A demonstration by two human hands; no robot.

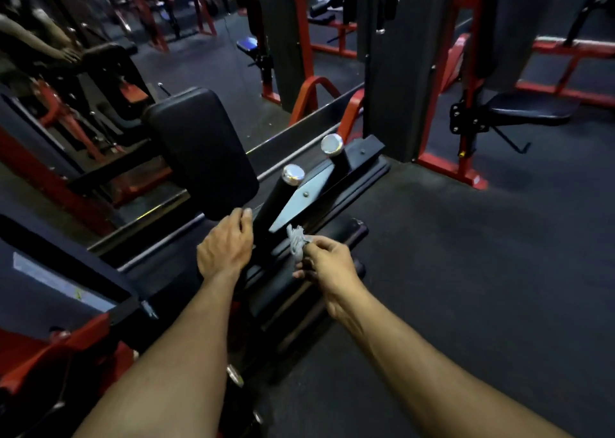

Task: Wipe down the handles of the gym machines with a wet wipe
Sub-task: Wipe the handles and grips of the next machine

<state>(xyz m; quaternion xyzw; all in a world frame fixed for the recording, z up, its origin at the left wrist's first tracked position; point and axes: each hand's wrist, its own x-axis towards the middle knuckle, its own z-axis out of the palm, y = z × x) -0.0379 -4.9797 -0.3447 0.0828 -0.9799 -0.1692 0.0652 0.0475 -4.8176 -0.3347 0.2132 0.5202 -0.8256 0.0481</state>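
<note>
Two black handles with chrome end caps rise from a black machine base: the near handle [279, 195] and the far handle [336, 153]. My left hand [226, 246] is at the foot of the near handle, fingers curled toward it just below the black pad [203, 151]; whether it grips the handle I cannot tell. My right hand [327, 266] pinches a crumpled grey-white wet wipe [296, 243], held just right of the near handle's base, close to the metal bracket [299, 201].
A mirror [100, 88] runs along the left and shows reflected machines and a person's arm. Red-framed machines stand behind, with a black seat [529, 108] at the right. Dark rubber floor [482, 271] spreads to the right. A red and black frame [60, 331] sits at lower left.
</note>
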